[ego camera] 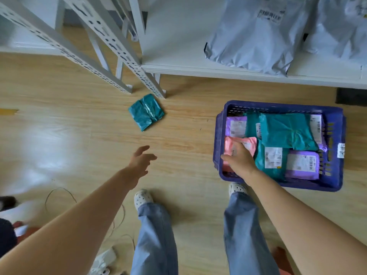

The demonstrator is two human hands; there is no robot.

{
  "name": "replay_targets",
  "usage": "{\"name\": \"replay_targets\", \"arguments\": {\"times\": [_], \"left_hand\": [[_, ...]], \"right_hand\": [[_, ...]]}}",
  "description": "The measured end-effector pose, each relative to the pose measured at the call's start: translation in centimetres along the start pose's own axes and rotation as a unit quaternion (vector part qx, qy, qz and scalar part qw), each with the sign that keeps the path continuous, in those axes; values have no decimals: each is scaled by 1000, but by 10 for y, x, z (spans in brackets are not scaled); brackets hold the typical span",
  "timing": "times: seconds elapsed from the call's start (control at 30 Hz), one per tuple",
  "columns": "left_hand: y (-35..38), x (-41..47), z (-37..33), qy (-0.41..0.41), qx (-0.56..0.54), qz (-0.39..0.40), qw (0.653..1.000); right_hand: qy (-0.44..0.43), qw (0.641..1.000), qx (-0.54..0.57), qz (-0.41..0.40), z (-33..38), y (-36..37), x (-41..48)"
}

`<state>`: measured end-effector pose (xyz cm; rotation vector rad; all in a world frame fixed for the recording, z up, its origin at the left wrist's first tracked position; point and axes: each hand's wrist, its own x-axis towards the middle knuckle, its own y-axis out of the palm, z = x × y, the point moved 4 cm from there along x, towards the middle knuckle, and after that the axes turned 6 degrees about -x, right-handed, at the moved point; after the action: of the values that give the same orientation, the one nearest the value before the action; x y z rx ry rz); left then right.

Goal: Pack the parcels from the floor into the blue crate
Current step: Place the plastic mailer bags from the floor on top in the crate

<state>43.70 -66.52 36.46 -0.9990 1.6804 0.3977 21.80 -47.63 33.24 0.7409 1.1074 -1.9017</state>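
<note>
The blue crate (335, 175) stands on the wooden floor at the right, holding several teal and purple parcels. My right hand (239, 160) rests on a pink parcel (230, 146) in the crate's near-left corner, fingers closed over it. One teal parcel (146, 112) lies alone on the floor by the shelf legs. My left hand (140, 161) hovers over bare floor below that parcel, fingers spread, holding nothing.
White metal shelf legs (153, 84) stand just behind the teal parcel. A low white shelf (178, 66) carries large grey mailer bags (256, 36). My feet in white clogs (143, 198) stand close to the crate. Loose wires (59, 193) lie on the floor at the lower left.
</note>
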Motion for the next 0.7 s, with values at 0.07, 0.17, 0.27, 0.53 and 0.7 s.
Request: {"name": "replay_targets", "arguments": {"times": [0.07,0.17,0.27,0.53,0.7], "left_hand": [[-38,7,19,-26,-3,4,1000],[-83,17,39,-51,-9,29,998],[-119,44,43,-50,-10,40,998],[-174,178,25,11,-17,23,1000],[-191,261,34,18,-28,10,999]], "right_hand": [[13,1000,-5,-24,8,27,-8],[41,998,-4,-39,23,69,-16],[52,997,1,-55,46,108,-13],[-11,998,-45,-34,101,211,73],[-33,997,-74,-11,125,266,145]]}}
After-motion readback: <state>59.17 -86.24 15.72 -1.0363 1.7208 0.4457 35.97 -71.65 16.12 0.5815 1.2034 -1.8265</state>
